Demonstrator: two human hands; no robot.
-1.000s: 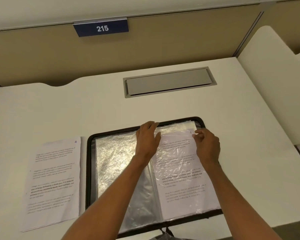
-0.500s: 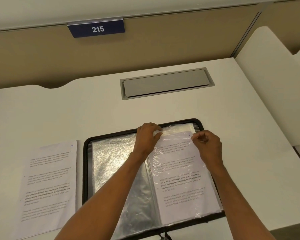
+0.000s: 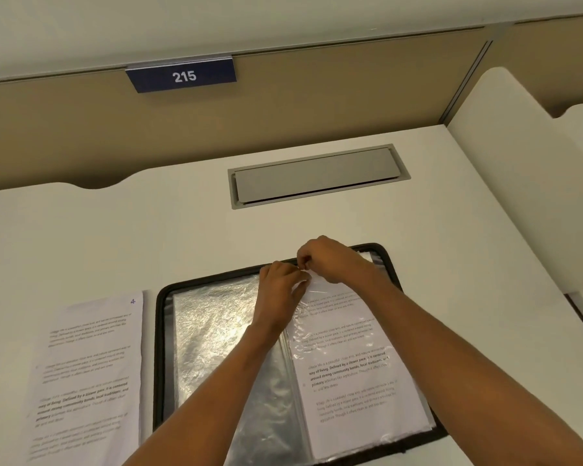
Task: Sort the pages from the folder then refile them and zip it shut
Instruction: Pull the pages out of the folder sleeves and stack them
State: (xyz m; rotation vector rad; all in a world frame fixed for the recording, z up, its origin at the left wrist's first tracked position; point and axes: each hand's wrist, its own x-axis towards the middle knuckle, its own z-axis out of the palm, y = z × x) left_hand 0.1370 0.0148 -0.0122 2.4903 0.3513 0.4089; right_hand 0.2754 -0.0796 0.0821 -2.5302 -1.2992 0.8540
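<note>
Head view, looking down at a white desk (image 3: 81, 230): nearest me, two bare forearms reach in from the near edge and cross an open black zip folder (image 3: 160, 348) lying flat at the middle of the desk. Its left side shows empty, crinkled clear sleeves (image 3: 212, 331); its right side holds a printed page inside a sleeve (image 3: 354, 375). At the folder's far edge the two hands meet, touching. I see the left hand (image 3: 278, 294) with fingers drawn together, pinching the top edge of the right-hand sleeve near the spine. The right hand (image 3: 330, 260) is curled just beyond it, fingertips closed on the same top edge; whether they grip plastic or paper, I cannot tell. Beside the folder, toward the left edge of the desk, a loose printed sheet marked 4 (image 3: 88, 371) lies flat, just apart from the folder. Farther back, a grey cable hatch (image 3: 317, 174) sits flush in the desk. Beyond it, on the tan partition (image 3: 317, 102), hangs a blue plate reading 215 (image 3: 182, 75).
</note>
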